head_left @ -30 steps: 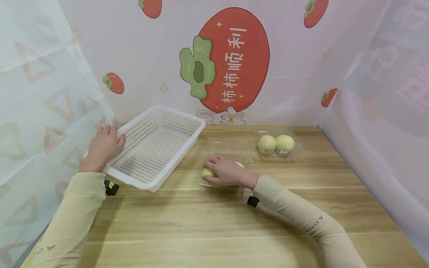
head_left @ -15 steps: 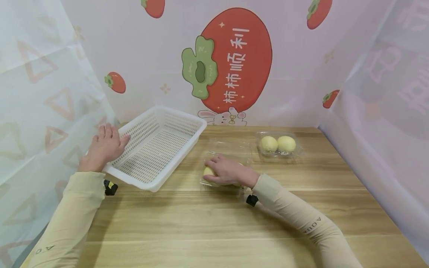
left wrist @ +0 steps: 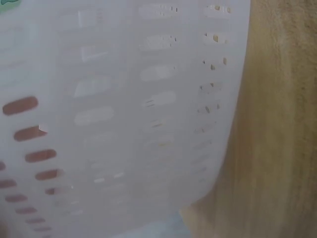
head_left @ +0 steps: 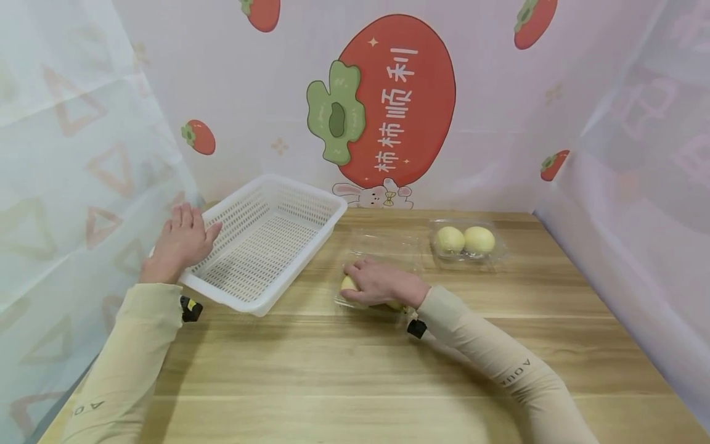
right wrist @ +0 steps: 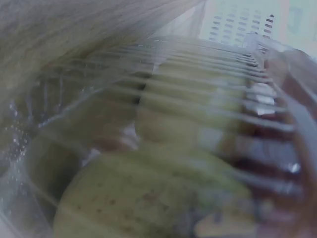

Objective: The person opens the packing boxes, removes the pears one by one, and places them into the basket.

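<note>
My left hand (head_left: 182, 242) rests on the left rim of a white perforated plastic basket (head_left: 302, 266), fingers straight and the thumb toward its inside. In the left wrist view, the basket's slotted wall (left wrist: 124, 119) fills most of the picture and no hand shows. My right hand (head_left: 379, 282) reaches into a clear plastic box (head_left: 339, 301), fingers curled over a pale yellow fruit (head_left: 348, 284). A second yellow fruit (head_left: 395, 304) peeks out below the palm. Through the ribbed clear plastic in the right wrist view, speckled, pear-like fruit (right wrist: 143, 193) appears close up.
A second clear box (head_left: 465, 256) with two yellow fruits stands at the back right. The wooden table (head_left: 333, 382) extends toward the front. Patterned cloth walls (head_left: 266, 86) enclose the back and both sides.
The head view has drifted slightly, so the scene appears shifted right. My left fingers have straightened on the rim. Over the fruit my right hand has shifted a little; the second fruit now shows below it.
</note>
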Motion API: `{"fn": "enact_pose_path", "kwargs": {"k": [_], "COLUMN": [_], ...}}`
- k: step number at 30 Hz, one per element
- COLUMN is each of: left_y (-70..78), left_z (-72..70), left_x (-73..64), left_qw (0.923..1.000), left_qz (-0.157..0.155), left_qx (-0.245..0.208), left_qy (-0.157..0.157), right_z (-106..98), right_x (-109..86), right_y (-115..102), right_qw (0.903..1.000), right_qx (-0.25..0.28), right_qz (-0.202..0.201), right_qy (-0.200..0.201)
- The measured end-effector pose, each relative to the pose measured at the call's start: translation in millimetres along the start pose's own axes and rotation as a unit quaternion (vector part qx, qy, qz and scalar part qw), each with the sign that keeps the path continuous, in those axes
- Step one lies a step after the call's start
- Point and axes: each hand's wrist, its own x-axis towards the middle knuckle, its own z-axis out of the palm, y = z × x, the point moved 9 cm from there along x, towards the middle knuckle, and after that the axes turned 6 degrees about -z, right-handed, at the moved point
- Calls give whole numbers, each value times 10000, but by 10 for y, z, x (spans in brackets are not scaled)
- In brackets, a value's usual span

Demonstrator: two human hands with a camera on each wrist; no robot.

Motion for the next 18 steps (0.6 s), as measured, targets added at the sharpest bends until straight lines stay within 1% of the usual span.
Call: {"fn": "enact_pose_path", "kwargs": {"k": [3,7,12,18], "left_y": [-29,-51,-42,-14], "left_z": [13,28,45,44], "left_x": [-18,-14,8,5], "left_qw": [10000,10000,10000,10000], "left_qz": [-29,-34,-39,-34], "left_qx": [22,10,-10,-58], "left_qy": [19,27,-29,-36], "right_z": [13,27,42,37], "right_x": [32,58,62,60], "right_y": [-25,-20,31,74], "right_qw": [9999,9995,9990,9983], "right_qx": [82,306,418,536], "right_qz": [-76,23,144,63], "right_qy": [4,14,52,209]}}
